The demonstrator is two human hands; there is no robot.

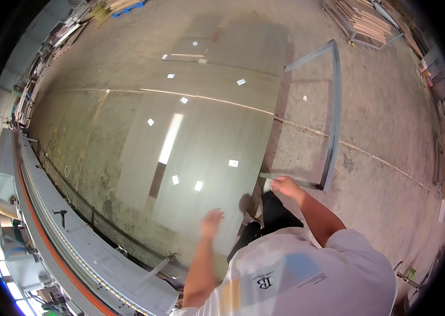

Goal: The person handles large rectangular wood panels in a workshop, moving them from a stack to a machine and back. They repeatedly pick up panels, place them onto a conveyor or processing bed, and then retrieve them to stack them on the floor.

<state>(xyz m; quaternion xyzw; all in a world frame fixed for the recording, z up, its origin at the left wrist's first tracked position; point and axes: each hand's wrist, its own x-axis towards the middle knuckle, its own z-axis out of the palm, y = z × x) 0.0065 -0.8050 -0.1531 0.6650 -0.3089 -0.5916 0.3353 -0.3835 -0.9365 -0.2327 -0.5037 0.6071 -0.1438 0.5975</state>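
Note:
Large flat grey-green glossy boards (206, 137) lie low in front of me, with small white labels (233, 163) spread over them. My left hand (212, 222) hovers above the near part of the boards, slightly blurred, its fingers loosely apart and holding nothing. To the right, my right hand (287, 187) is at the near bar of a grey metal frame (335, 105). Its fingers are curled together; whatever they may grip is too small to make out. A whitish shape (268, 185) shows beside those fingertips, close to my dark trouser leg (278, 210).
A long machine bed (91, 258) with an orange strip runs along the left side. Stacked timber (367, 26) stands at the far right, and a blue pallet (127, 9) at the far left. Concrete floor (391, 116) surrounds the boards.

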